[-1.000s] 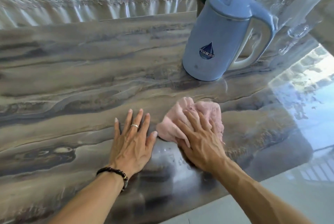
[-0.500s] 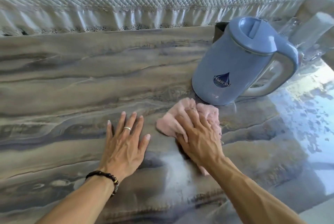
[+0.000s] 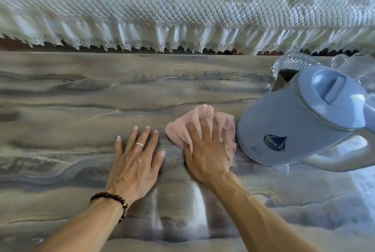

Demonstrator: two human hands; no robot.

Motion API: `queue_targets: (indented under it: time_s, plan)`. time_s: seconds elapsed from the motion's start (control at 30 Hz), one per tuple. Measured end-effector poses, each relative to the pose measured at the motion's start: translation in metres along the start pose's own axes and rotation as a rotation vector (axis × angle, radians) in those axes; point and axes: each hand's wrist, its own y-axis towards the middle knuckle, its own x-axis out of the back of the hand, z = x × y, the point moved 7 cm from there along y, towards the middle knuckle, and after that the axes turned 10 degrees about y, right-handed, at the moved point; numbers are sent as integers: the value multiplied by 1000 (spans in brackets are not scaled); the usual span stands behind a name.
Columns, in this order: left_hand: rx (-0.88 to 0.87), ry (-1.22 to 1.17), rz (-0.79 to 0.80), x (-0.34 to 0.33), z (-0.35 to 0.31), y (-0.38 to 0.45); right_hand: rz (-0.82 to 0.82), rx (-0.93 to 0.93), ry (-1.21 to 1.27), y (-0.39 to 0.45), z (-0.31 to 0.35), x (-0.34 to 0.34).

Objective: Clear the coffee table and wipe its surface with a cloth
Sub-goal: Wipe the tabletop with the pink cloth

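Observation:
A pink cloth [image 3: 226,127] lies bunched on the glossy marble-patterned coffee table [image 3: 81,99]. My right hand [image 3: 205,150] presses flat on the cloth with fingers spread and nearly straight. My left hand [image 3: 136,160], with a ring and a beaded bracelet, rests flat on the table just left of the cloth, fingers straight. A blue electric kettle [image 3: 300,121] stands right of the cloth, its base almost touching it.
A sofa with a white quilted, lace-edged cover [image 3: 182,8] runs along the table's far edge. Clear glassware [image 3: 292,62] stands behind the kettle at the far right. The table surface stretches bare to the left.
My right hand has pushed the cloth away from me, toward the kettle's base. My left hand has slid forward with it. The view has shifted to the left and forward.

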Motion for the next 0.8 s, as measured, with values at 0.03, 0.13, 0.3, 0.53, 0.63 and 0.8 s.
queue_targets:
  time_s: [0.03, 0.13, 0.3, 0.53, 0.63, 0.8]
  plan:
    - [9, -2, 10, 3, 0, 5, 53, 120, -13, -9, 2, -1]
    - [19, -29, 12, 12, -4, 23, 124, 228, -33, 10, -31, 19]
    - [14, -7, -4, 18, -2, 65, -85, -188, 26, 79, -23, 23]
    - [21, -35, -11, 30, 17, 126, -55, -221, 24, 126, -60, 41]
    - [-12, 20, 11, 35, 22, 159, -70, -449, 116, 158, -55, 39]
    - [8, -31, 148, 27, 27, 193, 97, -2, -35, 147, -34, 32]
